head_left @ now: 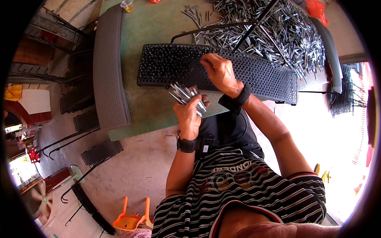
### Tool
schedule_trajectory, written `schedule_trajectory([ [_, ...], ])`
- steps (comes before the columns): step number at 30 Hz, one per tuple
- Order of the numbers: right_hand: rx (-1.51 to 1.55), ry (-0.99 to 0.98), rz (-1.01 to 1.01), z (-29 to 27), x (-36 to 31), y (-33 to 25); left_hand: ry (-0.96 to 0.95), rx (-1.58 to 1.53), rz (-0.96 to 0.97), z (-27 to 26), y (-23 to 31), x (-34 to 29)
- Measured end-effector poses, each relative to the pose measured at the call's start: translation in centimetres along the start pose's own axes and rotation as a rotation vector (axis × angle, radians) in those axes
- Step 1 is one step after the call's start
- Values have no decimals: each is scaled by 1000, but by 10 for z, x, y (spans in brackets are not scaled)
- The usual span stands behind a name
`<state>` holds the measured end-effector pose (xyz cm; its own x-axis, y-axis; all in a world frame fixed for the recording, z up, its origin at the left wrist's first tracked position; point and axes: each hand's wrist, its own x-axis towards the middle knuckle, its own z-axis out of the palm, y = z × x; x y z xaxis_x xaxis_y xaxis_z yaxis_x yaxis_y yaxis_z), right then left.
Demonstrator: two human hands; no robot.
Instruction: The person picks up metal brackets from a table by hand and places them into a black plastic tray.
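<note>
My left hand (187, 118) is closed around a bundle of thin silvery metal rods (181, 94), their ends fanning out beyond the fingers, just in front of a long black perforated rack (264, 76). Over the middle of that rack, my right hand (220, 73) is closed with its fingertips pinched together. Whatever sits in the pinch, if anything, is too small and blurred to make out. To the left of my right hand, many dark rod ends (168, 63) stand in the rack's holes. On the right side the holes show without rods.
A large loose heap of metal rods (274, 39) covers the far right of the green table (147, 109). Grey perforated sheets (108, 67) lie along the left edge. Wire handles rise behind the rack. An orange stool (129, 222) and more black racks (102, 152) are lower left.
</note>
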<state>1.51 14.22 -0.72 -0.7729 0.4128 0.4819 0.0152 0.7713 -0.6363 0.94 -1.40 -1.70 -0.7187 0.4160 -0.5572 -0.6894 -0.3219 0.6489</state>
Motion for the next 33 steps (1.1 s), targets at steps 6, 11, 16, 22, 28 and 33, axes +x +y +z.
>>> schedule_trajectory([
  [6, -160, -169, -7, -13, 3, -17, 7, -23, -9, 2, 4, -3],
  [11, 287, -431, 360, -23, -7, -21, 9, -56, -11, 10, 7, -5],
  [16, 402, 34, 367, -19, -1, -26, -38, -37, 6, 5, 2, -2],
  [22, 312, 78, 222, 0, -6, -14, -16, 8, 24, 2, 3, -2],
  [28, -46, -5, -146, 2, -3, -3, 19, 18, 23, 2, 6, -4],
  [33, -139, -54, -34, -13, -5, -24, 29, 22, 30, 1, 5, -3],
])
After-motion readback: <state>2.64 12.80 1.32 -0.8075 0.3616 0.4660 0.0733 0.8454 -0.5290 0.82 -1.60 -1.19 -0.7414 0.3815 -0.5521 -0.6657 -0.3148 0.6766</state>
